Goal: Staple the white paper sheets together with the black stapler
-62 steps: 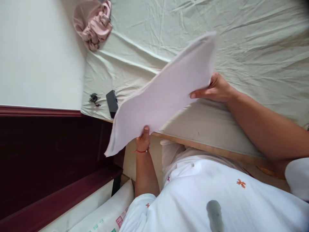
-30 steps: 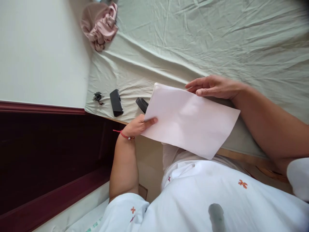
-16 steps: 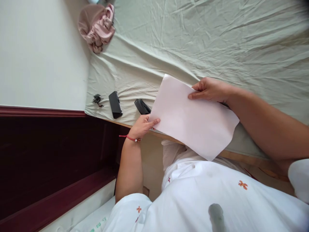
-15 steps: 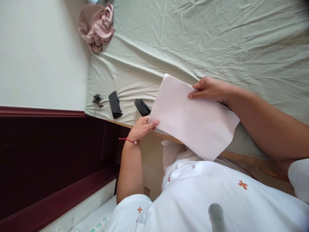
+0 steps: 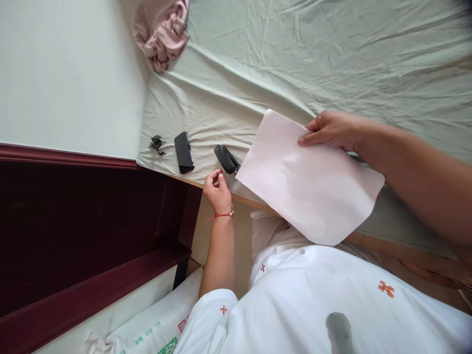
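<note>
A sheet of white paper (image 5: 306, 182) slants across the front edge of the bed, its near part above my lap. My right hand (image 5: 328, 130) pinches its far edge between thumb and fingers. The paper's left corner meets the metal-tipped end of a black stapler (image 5: 225, 158) lying on the sheet; I cannot tell whether they touch. Just in front of the stapler is my left hand (image 5: 218, 191), off the paper, with fingers loosely curled, a gap between thumb and forefinger, and nothing visible in it.
Left of the stapler lie a black oblong case (image 5: 183, 152) and a small dark tangled item (image 5: 157, 144). A pink cloth bundle (image 5: 164, 37) rests farther back on the green bedsheet (image 5: 313, 59). A dark red wooden panel (image 5: 81, 236) and a white printed bag (image 5: 147, 324) are at left.
My left hand has let go of the paper's left corner and drawn away to the left. My right hand still holds the sheet. The view has shifted slightly.
</note>
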Demonstrator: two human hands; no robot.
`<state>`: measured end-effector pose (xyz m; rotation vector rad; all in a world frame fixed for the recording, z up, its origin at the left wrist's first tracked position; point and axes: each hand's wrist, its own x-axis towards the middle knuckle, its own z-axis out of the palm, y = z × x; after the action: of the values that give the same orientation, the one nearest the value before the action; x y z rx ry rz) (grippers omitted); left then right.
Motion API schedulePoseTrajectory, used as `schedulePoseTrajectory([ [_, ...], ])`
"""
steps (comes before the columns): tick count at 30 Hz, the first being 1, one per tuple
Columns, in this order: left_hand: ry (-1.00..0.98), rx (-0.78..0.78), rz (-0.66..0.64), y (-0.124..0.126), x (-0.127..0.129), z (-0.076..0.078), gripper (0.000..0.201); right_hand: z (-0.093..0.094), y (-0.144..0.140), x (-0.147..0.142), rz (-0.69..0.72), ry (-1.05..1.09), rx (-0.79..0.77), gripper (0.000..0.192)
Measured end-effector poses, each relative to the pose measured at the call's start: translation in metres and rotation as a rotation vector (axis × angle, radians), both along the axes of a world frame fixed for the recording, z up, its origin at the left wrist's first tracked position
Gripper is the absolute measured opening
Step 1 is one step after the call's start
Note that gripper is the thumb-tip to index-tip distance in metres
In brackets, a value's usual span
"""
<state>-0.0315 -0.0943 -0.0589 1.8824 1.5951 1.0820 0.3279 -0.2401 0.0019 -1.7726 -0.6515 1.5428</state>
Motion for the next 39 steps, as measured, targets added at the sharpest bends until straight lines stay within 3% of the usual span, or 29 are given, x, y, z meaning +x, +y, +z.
schedulePoseTrajectory([
  [3, -0.022, 0.04, 0.064, 0.002, 0.008, -0.014, 0.013, 0.004, 0.003, -0.001, -0.026, 0.03, -0.042, 0.011],
  [6, -0.025, 0.099, 0.065, -0.003, 0.009, -0.023, 0.023, -0.009, 0.002, 0.0, -0.009, 0.045, -0.004, 0.012],
  [10, 0.024, 0.161, -0.06, -0.008, 0.003, -0.026, 0.046, -0.027, 0.0, -0.002, -0.031, 0.029, 0.094, 0.021],
  [13, 0.075, 0.205, -0.191, -0.008, -0.001, -0.026, 0.056, -0.031, 0.001, -0.004, -0.059, 0.005, 0.108, 0.025],
  [17, 0.1, 0.26, -0.306, -0.008, 0.0, -0.026, 0.055, -0.028, 0.001, -0.007, -0.02, -0.003, 0.122, 0.023],
  [27, 0.228, 0.296, -0.296, -0.012, -0.002, -0.023, 0.049, -0.029, -0.001, -0.005, -0.048, -0.036, 0.106, 0.018],
  [32, 0.299, 0.288, -0.273, -0.013, 0.0, -0.025, 0.049, -0.03, -0.002, -0.004, -0.066, -0.039, 0.19, 0.019],
  [39, 0.286, 0.349, -0.284, -0.014, 0.005, -0.024, 0.053, -0.004, -0.002, -0.013, -0.064, -0.082, -0.022, 0.017],
])
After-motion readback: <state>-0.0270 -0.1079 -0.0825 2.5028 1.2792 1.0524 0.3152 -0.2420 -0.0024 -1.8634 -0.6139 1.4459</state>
